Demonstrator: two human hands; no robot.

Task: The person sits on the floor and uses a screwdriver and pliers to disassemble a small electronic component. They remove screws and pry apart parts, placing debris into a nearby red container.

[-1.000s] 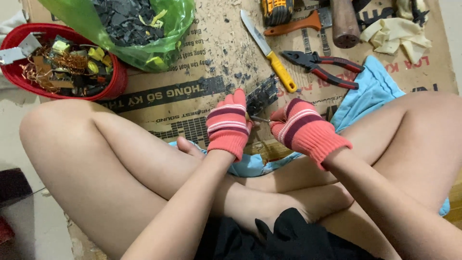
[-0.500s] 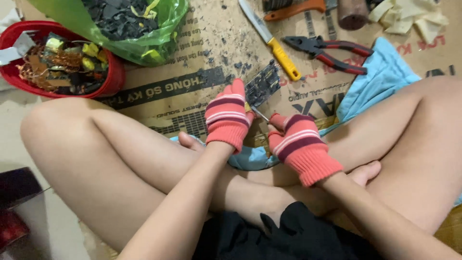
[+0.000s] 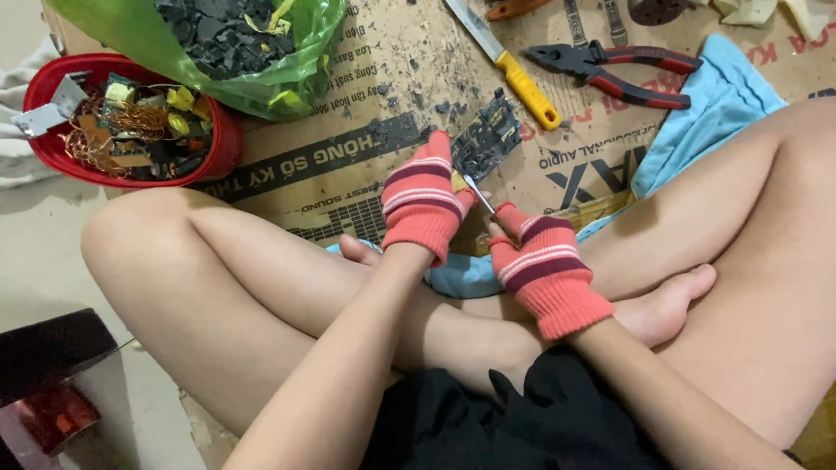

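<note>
Left hand [image 3: 424, 198] clamps the board [image 3: 488, 144]; right hand [image 3: 544, 265], just beside the board, grips a thin blade [image 3: 478, 192], which could slip and jab the near glove

Single view, head-mounted, worn by the seated person and angled steeply down and forward over crossed legs. Close range: the left hand [image 3: 424, 198] and right hand [image 3: 542, 265] sit near frame centre, arms entering from the bottom edge. Flattened cardboard [image 3: 348, 157] fills the middle ground ahead. Upper edge crops the green bag [image 3: 261, 52], the knife [image 3: 505, 61] and the pliers [image 3: 623, 70]; the red bowl [image 3: 222, 144] lies upper left. No second view shares the scene.
</note>
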